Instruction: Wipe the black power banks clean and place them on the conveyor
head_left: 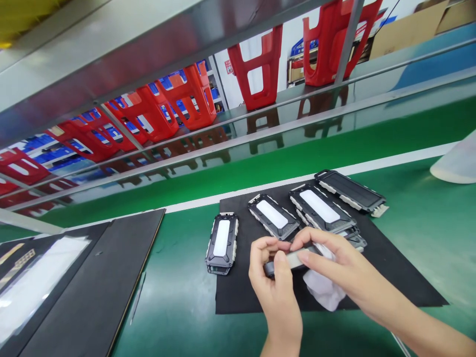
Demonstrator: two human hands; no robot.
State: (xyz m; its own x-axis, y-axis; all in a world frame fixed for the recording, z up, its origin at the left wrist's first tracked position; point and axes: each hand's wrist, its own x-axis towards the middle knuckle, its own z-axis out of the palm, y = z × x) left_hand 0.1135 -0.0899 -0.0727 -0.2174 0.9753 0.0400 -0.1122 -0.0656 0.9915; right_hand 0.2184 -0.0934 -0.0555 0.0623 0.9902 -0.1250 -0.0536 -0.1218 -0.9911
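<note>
Between my two hands is a small dark device with a light grey face [293, 260], held over a black mat [241, 296]. My left hand [274, 277] grips its left end, thumb on the face. My right hand [327, 255] pinches the other end with thumb and forefinger, and a crumpled white cloth [325, 287] hangs under its palm. Beyond my hands lie rugged black cases with white panels: one at the left mat edge [222, 240], one in the middle [273, 216] and a stack [323, 207]. A case with a dark panel [351, 191] lies at the back right.
To the left, a black board [111, 277] lies on the green table [174, 292], with a thin metal strip [138, 297] beside it. White sheets [44, 287] are further left. A translucent cone-shaped object [457, 161] stands at the right. Red stools [260, 69] are beyond the metal frame.
</note>
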